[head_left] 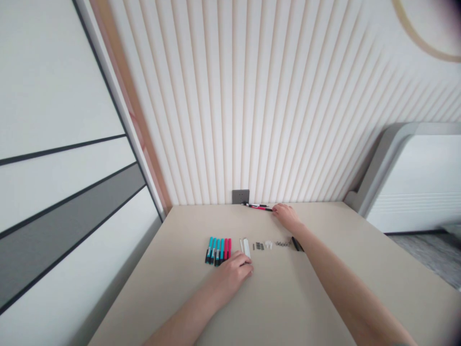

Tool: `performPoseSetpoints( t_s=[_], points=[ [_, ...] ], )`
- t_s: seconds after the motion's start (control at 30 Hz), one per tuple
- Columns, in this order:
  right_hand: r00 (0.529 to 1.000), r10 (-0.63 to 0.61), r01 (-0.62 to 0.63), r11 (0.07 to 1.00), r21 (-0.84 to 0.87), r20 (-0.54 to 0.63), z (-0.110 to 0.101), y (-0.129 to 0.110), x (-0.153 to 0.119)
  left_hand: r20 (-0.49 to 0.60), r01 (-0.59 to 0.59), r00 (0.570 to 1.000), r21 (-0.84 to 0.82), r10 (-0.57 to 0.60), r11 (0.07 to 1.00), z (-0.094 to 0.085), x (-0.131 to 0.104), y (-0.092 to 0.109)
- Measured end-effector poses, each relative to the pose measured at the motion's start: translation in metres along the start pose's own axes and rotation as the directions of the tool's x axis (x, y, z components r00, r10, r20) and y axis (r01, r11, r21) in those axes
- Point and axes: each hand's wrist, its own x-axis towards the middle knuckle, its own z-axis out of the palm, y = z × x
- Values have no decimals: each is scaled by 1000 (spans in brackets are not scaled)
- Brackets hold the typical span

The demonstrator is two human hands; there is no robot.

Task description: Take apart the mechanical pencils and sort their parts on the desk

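Pens (264, 208) lie just left of right hand (285, 216), fingertips at one end, grip unclear; left hand (235, 271), curled near white sticks (246, 246), hold also unclear, should press lightly lest teal barrels (218, 249) beside it roll.

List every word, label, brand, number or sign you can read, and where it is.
None can be read.
Turquoise barrels: any print is too small.
Pens by the wall: too small and blurred.
Wall socket: no legible marking.
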Motion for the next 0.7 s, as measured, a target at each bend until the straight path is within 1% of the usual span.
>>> performPoseSetpoints(
  t_s=[0.27, 0.37, 0.43, 0.5, 0.57, 0.63, 0.7],
  points=[
    [1000, 30, -29, 997, 74, -6, 0, -3, 6, 4, 9, 1000, 31, -9, 999, -5, 1, 4],
    [999, 33, -31, 994, 106, -22, -5, -6, 3, -22, -4, 1000, 63, 5, 998, -6, 2, 5],
    [998, 34, -27, 990, 136, -54, -11, -9, -2, -19, -11, 1000, 79, 13, 997, -8, 2, 6],
    [995, 29, -12, 984, 176, -96, -19, -12, -12, -10, -9, 1000, 93, 10, 996, -11, 2, 8],
    [991, 11, 20, 974, 226, -135, -27, -18, -27, -24, -2, 1000, 103, 5, 995, -16, 2, 10],
    [986, -18, 64, 958, 278, -163, -35, -27, -49, -93, 10, 996, 112, 1, 994, -22, 1, 10],
    [982, -53, 114, 934, 338, -183, -40, -40, -76, -223, 35, 975, 130, -5, 991, -29, -1, 7]
  ],
)
